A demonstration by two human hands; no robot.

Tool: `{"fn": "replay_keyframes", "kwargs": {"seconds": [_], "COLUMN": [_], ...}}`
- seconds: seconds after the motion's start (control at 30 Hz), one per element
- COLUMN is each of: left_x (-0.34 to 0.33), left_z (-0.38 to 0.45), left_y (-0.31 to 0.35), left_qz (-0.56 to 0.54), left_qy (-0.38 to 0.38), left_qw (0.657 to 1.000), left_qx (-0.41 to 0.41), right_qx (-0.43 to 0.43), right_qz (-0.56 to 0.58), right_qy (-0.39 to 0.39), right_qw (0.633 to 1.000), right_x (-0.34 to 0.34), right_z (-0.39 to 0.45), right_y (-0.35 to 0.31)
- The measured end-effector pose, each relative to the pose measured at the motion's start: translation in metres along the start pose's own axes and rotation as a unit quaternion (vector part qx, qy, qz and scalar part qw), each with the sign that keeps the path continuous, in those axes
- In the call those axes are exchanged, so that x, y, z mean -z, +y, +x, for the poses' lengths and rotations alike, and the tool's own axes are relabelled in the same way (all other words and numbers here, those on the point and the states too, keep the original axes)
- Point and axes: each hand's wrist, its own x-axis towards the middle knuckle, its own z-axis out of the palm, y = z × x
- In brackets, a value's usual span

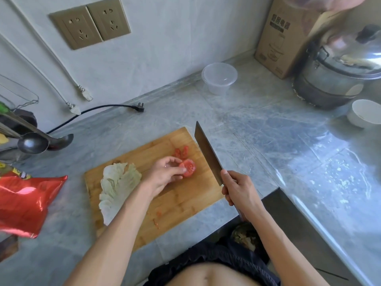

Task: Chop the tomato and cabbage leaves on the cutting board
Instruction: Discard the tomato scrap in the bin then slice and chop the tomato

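Wooden board, glossy marble counter

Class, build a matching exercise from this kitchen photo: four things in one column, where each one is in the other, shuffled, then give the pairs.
1. tomato
2. cleaver
3. cabbage leaves
4. clear plastic tub

A. gripped in the right hand
B. lying on the board's left part
C. by the wall, off the cutting board
D. steadied by the left hand

Pairs: 1-D, 2-A, 3-B, 4-C

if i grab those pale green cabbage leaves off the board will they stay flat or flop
The pale green cabbage leaves look thin and crinkled, so they would probably droop. They lie loosely stacked on the bamboo cutting board, so they may well slide apart. Likely very light.
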Motion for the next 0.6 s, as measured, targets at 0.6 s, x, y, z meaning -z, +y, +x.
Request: {"fn": "replay_keyframes", "kwargs": {"seconds": [0.6], "left_x": [-0.056], "left_z": [-0.019], "left_y": [-0.078], "left_qz": [0.458], "left_qy": [0.061], "left_qw": [0.857], "left_qx": [-0.227], "right_qx": [-0.022], "right_qz": [-0.03], "right_qy": [0.056], "right_qw": [0.998], "right_x": [-0.006], "right_z": [-0.075], "right_y": [0.041]}}
